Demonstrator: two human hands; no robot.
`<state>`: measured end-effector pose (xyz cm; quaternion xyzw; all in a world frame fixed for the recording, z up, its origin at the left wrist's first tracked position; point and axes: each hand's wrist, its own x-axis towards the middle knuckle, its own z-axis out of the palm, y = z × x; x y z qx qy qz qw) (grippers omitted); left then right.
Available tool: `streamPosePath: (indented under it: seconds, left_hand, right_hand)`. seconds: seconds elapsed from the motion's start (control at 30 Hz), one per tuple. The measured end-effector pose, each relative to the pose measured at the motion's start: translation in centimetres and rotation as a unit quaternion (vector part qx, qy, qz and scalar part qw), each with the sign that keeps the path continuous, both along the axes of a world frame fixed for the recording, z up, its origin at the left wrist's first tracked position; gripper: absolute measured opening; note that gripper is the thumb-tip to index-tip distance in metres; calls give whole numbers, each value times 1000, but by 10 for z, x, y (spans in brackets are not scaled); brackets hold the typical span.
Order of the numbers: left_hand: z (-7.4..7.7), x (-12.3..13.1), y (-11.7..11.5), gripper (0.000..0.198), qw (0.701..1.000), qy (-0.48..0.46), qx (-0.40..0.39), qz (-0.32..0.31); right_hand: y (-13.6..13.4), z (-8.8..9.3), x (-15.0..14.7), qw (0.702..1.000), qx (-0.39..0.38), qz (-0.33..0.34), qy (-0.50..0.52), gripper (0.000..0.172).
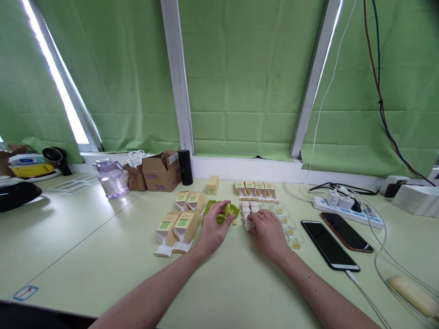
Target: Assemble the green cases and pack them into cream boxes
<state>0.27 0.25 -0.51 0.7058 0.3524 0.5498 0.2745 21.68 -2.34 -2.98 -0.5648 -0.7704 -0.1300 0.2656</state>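
Observation:
My left hand (pixel 213 232) is closed, with thumb and fingers around a small green cup-like piece (pixel 232 209). Just under and behind those fingers lie more green pieces (pixel 210 206), partly hidden by the hand. My right hand (pixel 270 234) has its fingertips pinched on a small white block (pixel 249 225) at the near end of a cluster of white blocks (pixel 245 208). Beside and partly beneath the right hand are clear plastic cups (pixel 291 232) with yellow spots inside. Open tan cartons (pixel 186 225) with green labels lie left of my left hand.
More open tan cartons (pixel 256 191) line up behind the white blocks, and one carton (pixel 212 185) stands alone. On the right are two phones (pixel 329 245), a power strip (pixel 348 211) and loose cables. A purple jug (pixel 111 178), cardboard box (pixel 162 171) and black bottle (pixel 185 167) stand back left.

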Motion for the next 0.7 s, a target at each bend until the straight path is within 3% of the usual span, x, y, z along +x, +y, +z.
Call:
streamPosePath:
  seconds: [0.27,0.53,0.7]
  left_hand:
    - [2,0,-3,37,999,-8,-22,-33]
    - [3,1,-9,39,997,-26,-10,-74]
    - [1,7,-13,40,994,-45,-11,-97]
  right_hand:
    - [-4,5,-1,999,12,13,29,43]
    - [-12,8,-10,976,131,123,121,44]
    - [-15,7,-19,964,149,156,154,54]
